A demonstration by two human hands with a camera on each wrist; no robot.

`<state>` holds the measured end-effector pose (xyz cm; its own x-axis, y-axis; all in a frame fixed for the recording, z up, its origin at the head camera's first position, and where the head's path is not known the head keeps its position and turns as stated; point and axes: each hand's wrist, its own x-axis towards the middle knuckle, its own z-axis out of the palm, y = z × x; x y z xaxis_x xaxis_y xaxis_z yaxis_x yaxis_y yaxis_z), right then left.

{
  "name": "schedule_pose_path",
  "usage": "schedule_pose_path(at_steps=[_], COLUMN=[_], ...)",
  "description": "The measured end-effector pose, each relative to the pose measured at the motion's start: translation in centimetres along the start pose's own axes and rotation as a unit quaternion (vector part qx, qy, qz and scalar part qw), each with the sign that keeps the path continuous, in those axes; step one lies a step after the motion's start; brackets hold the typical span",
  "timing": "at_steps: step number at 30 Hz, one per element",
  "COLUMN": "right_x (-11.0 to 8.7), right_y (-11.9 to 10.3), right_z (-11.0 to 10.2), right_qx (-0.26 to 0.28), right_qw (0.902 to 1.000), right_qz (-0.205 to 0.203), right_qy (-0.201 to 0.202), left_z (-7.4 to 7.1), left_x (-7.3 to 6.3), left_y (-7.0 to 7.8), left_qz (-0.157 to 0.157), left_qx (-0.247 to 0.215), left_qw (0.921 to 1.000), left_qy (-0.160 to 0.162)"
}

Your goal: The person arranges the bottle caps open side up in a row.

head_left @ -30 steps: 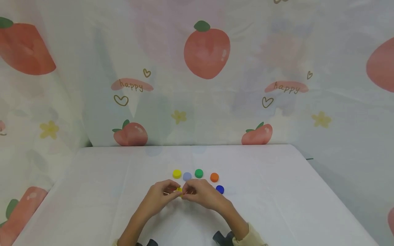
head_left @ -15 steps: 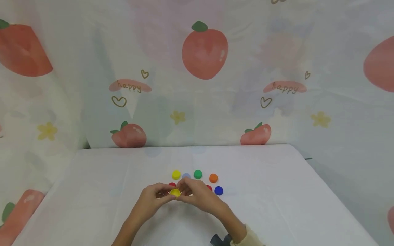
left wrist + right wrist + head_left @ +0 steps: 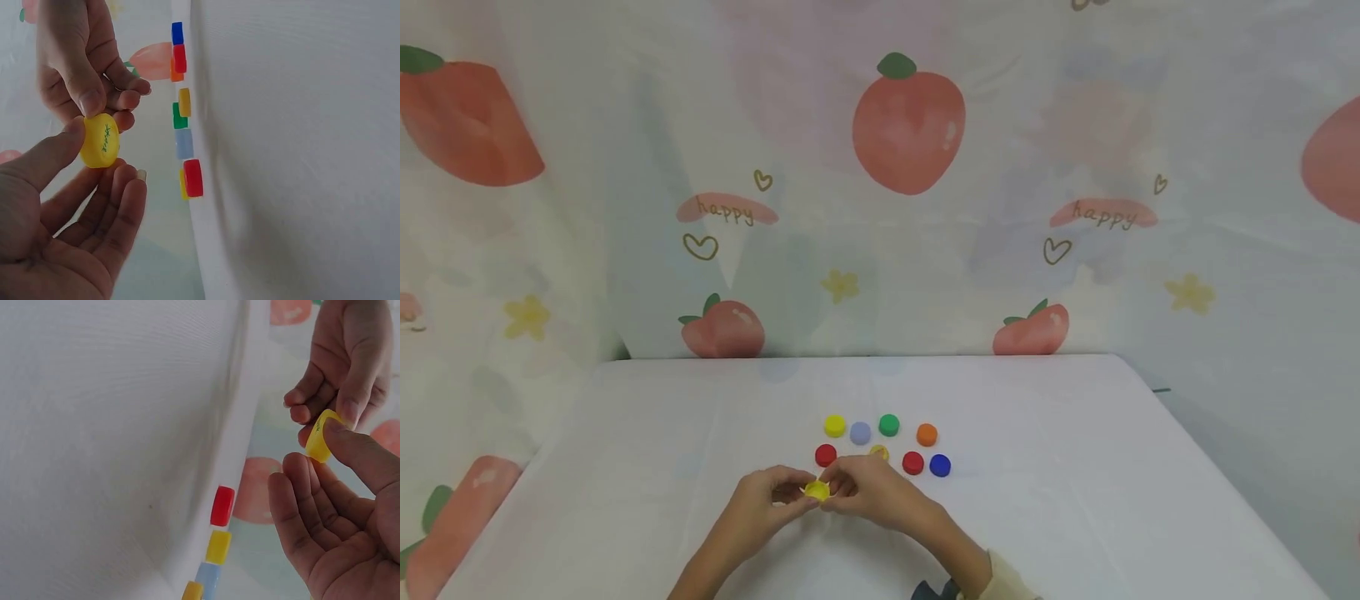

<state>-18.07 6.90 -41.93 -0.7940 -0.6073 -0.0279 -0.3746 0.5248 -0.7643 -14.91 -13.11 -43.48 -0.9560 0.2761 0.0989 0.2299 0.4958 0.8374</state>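
Observation:
Between both hands is a yellow bottle cap (image 3: 817, 490), held up near the front of the white table. My left hand (image 3: 752, 504) pinches one side of it between thumb and fingers. The thumb and fingers of my right hand (image 3: 880, 493) pinch the opposite side. In the left wrist view, small green writing shows on the face of the cap (image 3: 101, 141). Just beyond the hands lie a red cap (image 3: 826, 455), a golden-yellow cap (image 3: 880, 452) partly covered by the right hand, another red cap (image 3: 913, 463) and a dark blue cap (image 3: 940, 465).
A back row holds a yellow cap (image 3: 835, 426), a light blue cap (image 3: 861, 433), a green cap (image 3: 889, 425) and an orange cap (image 3: 927, 435). They stand on the white-covered table (image 3: 662, 433). A fruit-patterned curtain (image 3: 805, 208) hangs behind and at the sides.
Both hands have come left and nearer the body with the yellow cap, uncovering the red and golden-yellow caps behind them. The held cap's hollow side has turned into the head view.

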Motion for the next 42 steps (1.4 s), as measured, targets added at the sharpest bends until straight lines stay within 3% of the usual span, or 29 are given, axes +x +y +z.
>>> schedule_pose_path(at_steps=[6,15,26,32,42], right_x=[0.3,0.6,1.2,1.5,2.1], right_y=[-0.4,-0.6,-1.6,-1.8,-2.4], right_z=[0.5,1.7,2.6,3.0,4.1], right_qx=[-0.030,-0.029,-0.086,-0.080,-0.108], right_qw=[0.9991,0.9971,0.9904,0.9895,0.9825], right_qz=[-0.011,-0.013,0.011,0.016,0.034], right_qy=[-0.026,-0.069,-0.108,-0.119,-0.148], left_z=[-0.5,-0.7,-1.2,-1.7,-2.0], left_x=[-0.7,-1.9,-2.4,-2.2,-2.9], left_y=[-0.7,-1.6,-2.0,-2.0,-3.0], left_qz=[-0.007,-0.016,-0.022,-0.034,-0.009], left_qx=[0.007,-0.002,0.023,0.032,0.051], left_qw=[0.9997,0.9990,0.9966,0.9944,0.9923], left_qy=[-0.020,-0.041,-0.076,-0.095,-0.112])
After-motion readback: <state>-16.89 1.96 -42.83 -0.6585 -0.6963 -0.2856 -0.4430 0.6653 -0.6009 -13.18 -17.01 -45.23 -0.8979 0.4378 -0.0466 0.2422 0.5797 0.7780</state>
